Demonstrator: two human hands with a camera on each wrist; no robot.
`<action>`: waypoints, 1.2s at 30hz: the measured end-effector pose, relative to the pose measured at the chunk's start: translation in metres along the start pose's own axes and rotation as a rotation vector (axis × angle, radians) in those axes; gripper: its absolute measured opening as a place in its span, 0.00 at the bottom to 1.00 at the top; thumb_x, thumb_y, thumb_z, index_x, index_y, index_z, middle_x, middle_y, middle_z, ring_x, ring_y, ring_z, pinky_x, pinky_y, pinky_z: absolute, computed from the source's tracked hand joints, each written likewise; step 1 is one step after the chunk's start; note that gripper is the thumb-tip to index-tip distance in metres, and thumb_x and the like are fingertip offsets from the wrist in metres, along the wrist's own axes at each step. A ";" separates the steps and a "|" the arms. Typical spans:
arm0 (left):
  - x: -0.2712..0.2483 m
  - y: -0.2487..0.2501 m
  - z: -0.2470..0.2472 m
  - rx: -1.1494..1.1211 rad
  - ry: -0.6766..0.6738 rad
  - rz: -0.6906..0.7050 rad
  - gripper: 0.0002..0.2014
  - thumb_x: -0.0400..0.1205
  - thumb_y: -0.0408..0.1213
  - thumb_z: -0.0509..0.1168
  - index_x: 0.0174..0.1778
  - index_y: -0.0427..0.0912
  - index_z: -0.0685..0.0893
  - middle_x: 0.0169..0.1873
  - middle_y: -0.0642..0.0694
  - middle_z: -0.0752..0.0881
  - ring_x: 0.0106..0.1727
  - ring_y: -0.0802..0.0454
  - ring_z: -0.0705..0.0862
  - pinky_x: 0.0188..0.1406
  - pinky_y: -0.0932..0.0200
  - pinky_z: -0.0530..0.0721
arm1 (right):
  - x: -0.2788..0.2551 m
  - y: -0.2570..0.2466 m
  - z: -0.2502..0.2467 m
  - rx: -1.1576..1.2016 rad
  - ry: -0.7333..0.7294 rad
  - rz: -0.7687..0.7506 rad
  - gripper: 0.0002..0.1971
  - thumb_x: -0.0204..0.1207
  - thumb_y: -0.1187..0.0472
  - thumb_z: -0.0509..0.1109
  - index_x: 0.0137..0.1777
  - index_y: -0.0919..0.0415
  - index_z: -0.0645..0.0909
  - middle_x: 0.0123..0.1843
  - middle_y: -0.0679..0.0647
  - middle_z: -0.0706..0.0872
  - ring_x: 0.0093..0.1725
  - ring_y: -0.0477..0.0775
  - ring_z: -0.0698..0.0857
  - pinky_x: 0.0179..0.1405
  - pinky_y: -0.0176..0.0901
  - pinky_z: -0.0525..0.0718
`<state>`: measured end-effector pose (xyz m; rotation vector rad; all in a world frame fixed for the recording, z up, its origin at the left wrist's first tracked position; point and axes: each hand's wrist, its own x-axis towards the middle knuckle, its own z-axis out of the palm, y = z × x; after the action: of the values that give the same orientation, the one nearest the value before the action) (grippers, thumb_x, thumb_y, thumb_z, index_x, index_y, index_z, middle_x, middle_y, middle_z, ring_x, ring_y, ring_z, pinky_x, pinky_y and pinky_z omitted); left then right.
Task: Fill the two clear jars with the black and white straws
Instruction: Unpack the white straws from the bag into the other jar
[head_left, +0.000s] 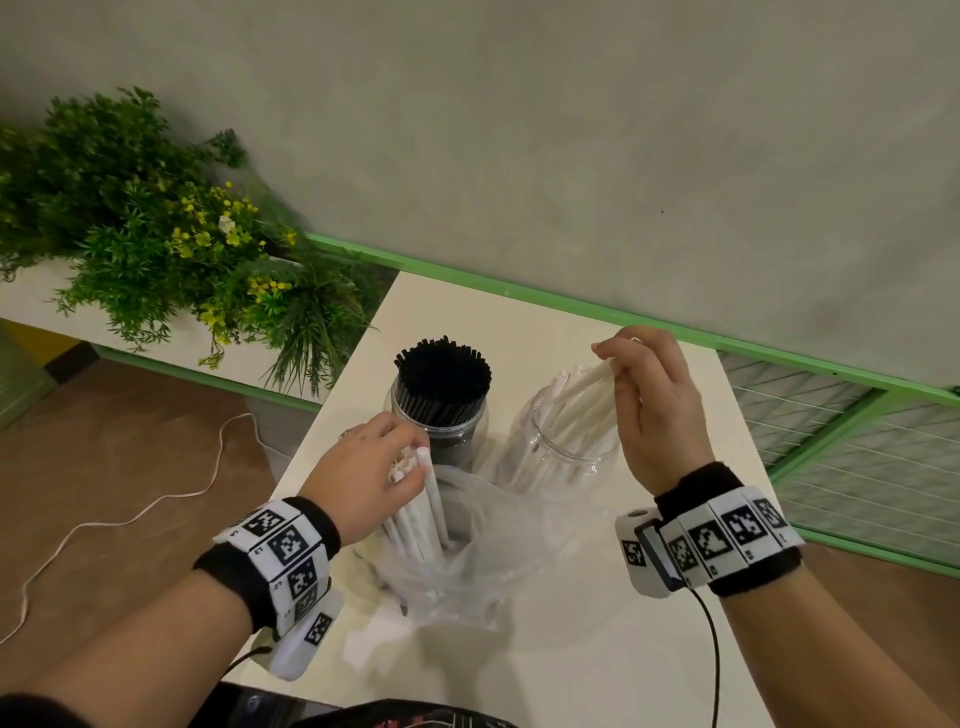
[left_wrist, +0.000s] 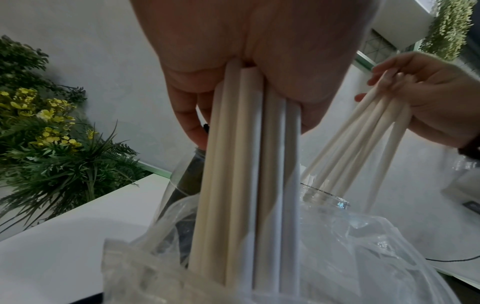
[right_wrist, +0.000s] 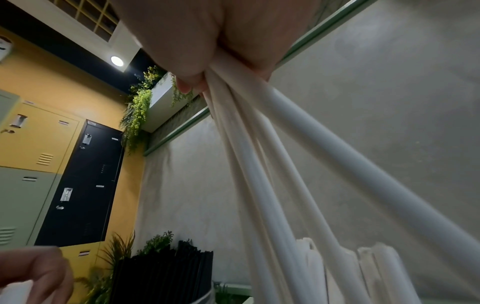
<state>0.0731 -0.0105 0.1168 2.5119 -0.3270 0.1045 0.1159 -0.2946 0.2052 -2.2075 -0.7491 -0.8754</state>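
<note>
From the head view, 2 clear jars stand side by side on a white table (head_left: 597, 649). The left jar (head_left: 439, 421) is packed full of black straws (head_left: 442, 376) that stick up out of its mouth. The right jar (head_left: 558, 452) has some white straws in it, leaning to the right. The right hand (head_left: 657, 410) is above this jar and grips a bunch of white straws (head_left: 582, 395) near their tops, with their low ends down inside the jar. Just in front of the jars sits a clear plastic bag (head_left: 483, 545), open at the top. The left hand (head_left: 363, 478) is curled round a second bunch of white straws (head_left: 415, 519) that stands up in the bag. Both wrists wear black bands with black and white square code tags; small letters are printed by the tags but are too tiny to read. A leafy plant (head_left: 156, 228) with yellow flowers is off to the left, and a thin white cord (head_left: 130, 519) lies on the brown floor.

From the left wrist view, the left hand's fingers (left_wrist: 189, 115) wrap the upright straws (left_wrist: 246, 174), which go down into the crinkly bag (left_wrist: 350, 257). The right hand (left_wrist: 436, 107) holds its slanted bunch over the jar rim (left_wrist: 327, 197).

From the right wrist view, the straws (right_wrist: 272, 164) fan out from the right hand's closed fingers (right_wrist: 187, 67). The black straws (right_wrist: 166, 273) show at the bottom. Yellow, green and black lockers (right_wrist: 78, 181) stand on the left; their small labels cannot be read
</note>
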 end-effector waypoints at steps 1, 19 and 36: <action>0.000 0.000 0.000 0.001 -0.001 -0.002 0.17 0.74 0.57 0.52 0.51 0.56 0.79 0.49 0.59 0.76 0.46 0.53 0.77 0.45 0.59 0.71 | 0.003 0.001 0.002 0.002 -0.009 0.023 0.18 0.77 0.80 0.57 0.57 0.59 0.77 0.57 0.52 0.76 0.55 0.41 0.74 0.54 0.21 0.71; -0.003 0.003 -0.001 0.011 0.007 0.000 0.18 0.74 0.57 0.52 0.51 0.53 0.80 0.48 0.56 0.77 0.43 0.53 0.77 0.43 0.60 0.68 | 0.087 0.020 0.009 0.204 -0.038 0.173 0.14 0.80 0.76 0.57 0.53 0.61 0.81 0.53 0.49 0.79 0.48 0.52 0.85 0.52 0.30 0.79; -0.004 0.001 -0.003 0.015 -0.008 -0.006 0.15 0.75 0.56 0.53 0.50 0.57 0.78 0.48 0.58 0.76 0.45 0.53 0.77 0.44 0.59 0.71 | 0.076 0.062 -0.016 0.198 0.390 0.457 0.13 0.83 0.63 0.59 0.54 0.41 0.76 0.60 0.58 0.81 0.48 0.47 0.87 0.56 0.59 0.84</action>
<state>0.0695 -0.0084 0.1190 2.5287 -0.3235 0.0957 0.2002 -0.3255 0.2494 -1.8434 -0.1275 -0.9081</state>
